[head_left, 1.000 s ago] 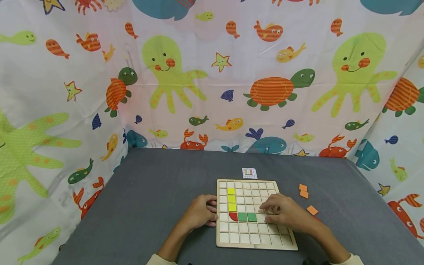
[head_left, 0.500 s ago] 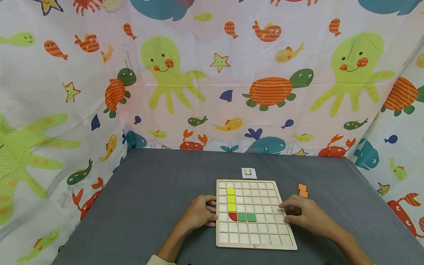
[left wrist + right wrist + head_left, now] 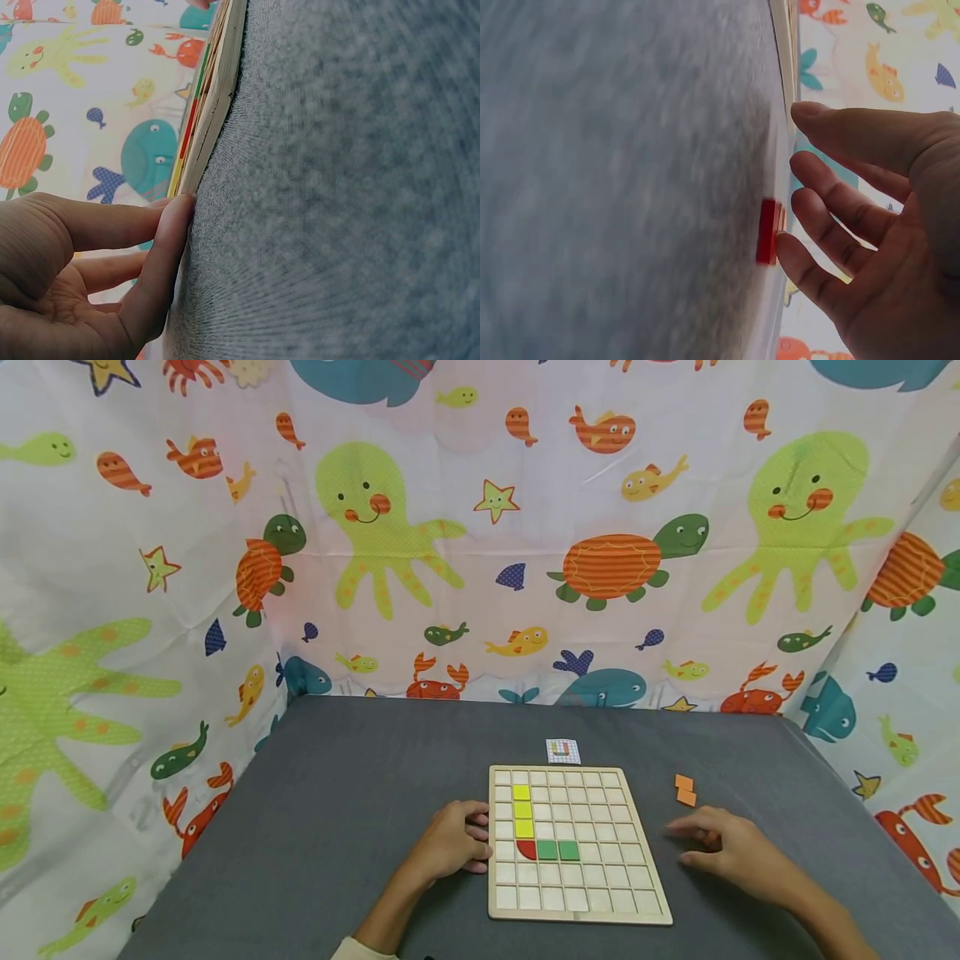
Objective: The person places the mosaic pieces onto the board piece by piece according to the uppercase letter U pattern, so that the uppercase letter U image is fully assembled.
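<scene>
A wooden grid board (image 3: 577,897) lies flat on the grey table. In its cells sit several yellow square tiles (image 3: 523,811) in a column, a red quarter-round tile (image 3: 527,850) beneath them, and two green square tiles (image 3: 558,850) to the right. My left hand (image 3: 447,842) touches the board's left edge with its fingertips. My right hand (image 3: 738,850) hovers just right of the board, fingers apart and holding nothing. Beside its fingertips in the right wrist view is a red tile (image 3: 767,232), hidden beneath the hand in the head view.
Two orange square tiles (image 3: 685,790) lie behind the right hand, right of the board. A small printed card (image 3: 562,751) with a coloured grid pattern lies behind the board. A curtain (image 3: 465,527) with sea animals hangs at the table's back and sides.
My right hand has moved right, from over the board to the table beside it, and now covers the nearest orange tile. The left hand stays at the board's edge.
</scene>
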A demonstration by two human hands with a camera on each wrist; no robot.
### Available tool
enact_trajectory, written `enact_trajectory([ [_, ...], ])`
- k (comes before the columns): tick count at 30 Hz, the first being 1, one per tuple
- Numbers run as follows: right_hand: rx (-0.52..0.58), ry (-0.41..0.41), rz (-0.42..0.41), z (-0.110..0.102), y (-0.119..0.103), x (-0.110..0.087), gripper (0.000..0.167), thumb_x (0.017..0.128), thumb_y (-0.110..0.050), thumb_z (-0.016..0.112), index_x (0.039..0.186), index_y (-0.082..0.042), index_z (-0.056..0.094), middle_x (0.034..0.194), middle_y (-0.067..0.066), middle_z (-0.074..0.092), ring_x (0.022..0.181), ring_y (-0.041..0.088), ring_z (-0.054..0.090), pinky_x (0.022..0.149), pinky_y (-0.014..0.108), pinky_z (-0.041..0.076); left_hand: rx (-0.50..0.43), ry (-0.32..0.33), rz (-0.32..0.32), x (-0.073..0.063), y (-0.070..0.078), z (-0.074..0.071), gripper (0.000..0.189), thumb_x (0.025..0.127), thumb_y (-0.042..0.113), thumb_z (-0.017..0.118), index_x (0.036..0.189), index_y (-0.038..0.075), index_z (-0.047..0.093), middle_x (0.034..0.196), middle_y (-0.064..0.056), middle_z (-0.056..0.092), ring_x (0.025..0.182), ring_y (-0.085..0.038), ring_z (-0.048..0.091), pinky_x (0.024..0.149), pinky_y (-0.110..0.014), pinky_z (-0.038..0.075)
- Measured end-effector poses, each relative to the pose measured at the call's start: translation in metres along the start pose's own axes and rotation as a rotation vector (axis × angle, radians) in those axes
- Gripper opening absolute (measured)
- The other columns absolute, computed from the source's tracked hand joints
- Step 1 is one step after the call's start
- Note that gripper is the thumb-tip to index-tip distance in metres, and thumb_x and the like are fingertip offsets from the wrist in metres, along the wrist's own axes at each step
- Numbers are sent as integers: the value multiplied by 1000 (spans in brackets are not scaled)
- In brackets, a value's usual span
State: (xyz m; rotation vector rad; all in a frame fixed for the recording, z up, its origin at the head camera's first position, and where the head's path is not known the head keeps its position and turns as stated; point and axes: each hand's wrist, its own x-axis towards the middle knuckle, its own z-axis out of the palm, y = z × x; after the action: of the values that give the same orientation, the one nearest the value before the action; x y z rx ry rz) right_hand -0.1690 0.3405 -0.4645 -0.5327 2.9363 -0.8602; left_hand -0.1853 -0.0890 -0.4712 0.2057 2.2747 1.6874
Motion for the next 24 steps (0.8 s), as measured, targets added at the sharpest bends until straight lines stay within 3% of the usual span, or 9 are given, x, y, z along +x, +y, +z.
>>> enact_trajectory([
  [9, -15, 20, 3, -6, 12, -9, 36, 82, -21, 91, 115, -19, 78, 105, -9, 68, 88, 1, 56, 73, 23, 53, 8, 4, -2, 1, 0, 0, 63, 84, -14, 78, 143, -8, 58, 122, -16, 62, 99, -24, 69, 63, -37, 68],
  [19, -10, -38, 88, -12, 18, -13, 38, 82, -17, 89, 118, -16, 77, 114, -4, 71, 91, 1, 56, 76, 22, 54, 4, 3, -7, 0, 0, 0, 62, 84, -14, 78, 143, -8, 58, 121, -16, 62, 98, -23, 68, 62, -37, 68],
  [24, -2, -60, 110, -13, 21, -14, 34, 84, -16, 87, 117, -14, 78, 107, -3, 66, 88, 2, 53, 72, 21, 51, 1, 4, 0, 0, 0, 0, 62, 84, -14, 77, 143, -8, 58, 121, -16, 62, 99, -24, 68, 62, -37, 68],
])
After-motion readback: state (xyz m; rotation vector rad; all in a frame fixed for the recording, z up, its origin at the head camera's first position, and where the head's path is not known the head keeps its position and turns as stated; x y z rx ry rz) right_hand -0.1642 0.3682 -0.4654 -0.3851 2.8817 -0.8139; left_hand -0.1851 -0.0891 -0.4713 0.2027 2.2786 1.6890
